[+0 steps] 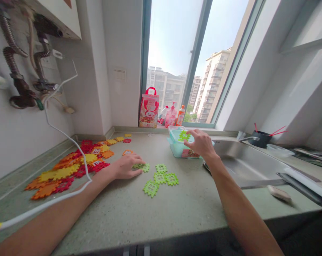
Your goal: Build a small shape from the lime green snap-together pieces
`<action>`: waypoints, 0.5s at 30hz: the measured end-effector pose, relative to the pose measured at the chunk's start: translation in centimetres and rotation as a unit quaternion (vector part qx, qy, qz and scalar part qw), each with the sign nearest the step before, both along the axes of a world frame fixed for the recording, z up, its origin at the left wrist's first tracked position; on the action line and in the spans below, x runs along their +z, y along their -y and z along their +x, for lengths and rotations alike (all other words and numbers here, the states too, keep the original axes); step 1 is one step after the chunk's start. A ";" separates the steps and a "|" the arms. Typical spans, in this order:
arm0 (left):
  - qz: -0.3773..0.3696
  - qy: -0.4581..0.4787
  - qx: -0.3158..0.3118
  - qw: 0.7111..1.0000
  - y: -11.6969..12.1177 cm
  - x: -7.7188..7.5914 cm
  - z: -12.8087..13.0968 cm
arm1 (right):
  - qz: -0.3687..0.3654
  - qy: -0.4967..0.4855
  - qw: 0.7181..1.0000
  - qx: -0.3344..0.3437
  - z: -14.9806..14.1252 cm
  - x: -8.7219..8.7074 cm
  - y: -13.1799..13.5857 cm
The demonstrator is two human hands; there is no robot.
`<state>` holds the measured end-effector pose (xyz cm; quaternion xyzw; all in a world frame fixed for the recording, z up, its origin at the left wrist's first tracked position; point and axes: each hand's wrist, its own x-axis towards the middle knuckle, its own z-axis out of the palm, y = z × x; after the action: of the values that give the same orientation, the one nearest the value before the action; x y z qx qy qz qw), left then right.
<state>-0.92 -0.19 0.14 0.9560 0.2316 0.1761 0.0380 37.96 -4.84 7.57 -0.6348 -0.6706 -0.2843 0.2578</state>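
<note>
My right hand (199,142) pinches a green interlocking toy tile (184,135), with a window cutout and notched edges, above a pale teal plastic tub (177,147). My left hand (126,166) is low over the counter, thumb and fingers closed around another green tile (145,167); the palm hides part of it. Several loose green tiles (160,177) lie flat just right of my left hand, some touching. Past my left forearm spreads a heap of red, orange and yellow tiles (62,172).
A white cable (78,145) hangs across the left side, in front of the heap. On the right is a steel sink (243,163), with a bar of soap (279,193) near its front edge. A pink bag (149,110) and several bottles (171,115) stand by the window.
</note>
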 end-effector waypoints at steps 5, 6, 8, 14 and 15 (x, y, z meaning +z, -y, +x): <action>-0.005 0.001 0.009 1.000 0.1 0.0 0.1 | -0.120 -0.074 0.980 -0.138 1.9 0.0 0.0; -0.006 0.002 0.009 1.000 0.1 0.0 0.1 | -0.142 -0.082 0.976 -0.145 1.9 -0.1 0.0; -0.008 0.002 0.009 1.000 0.1 -0.1 0.0 | -0.166 -0.082 0.972 -0.147 1.7 -0.3 -0.1; -0.001 0.006 -0.002 1.000 -0.4 -0.5 -0.1 | -0.025 -0.010 0.999 -0.024 -1.3 -0.3 0.3; 0.001 0.008 -0.003 1.000 -0.5 -0.6 -0.1 | -0.015 -0.004 0.999 0.040 -2.2 -0.4 0.4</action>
<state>-1.01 0.31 -0.43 0.9552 0.2283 0.1840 0.0396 35.72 -5.25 7.15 -0.6128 -0.6984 -0.2609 0.2621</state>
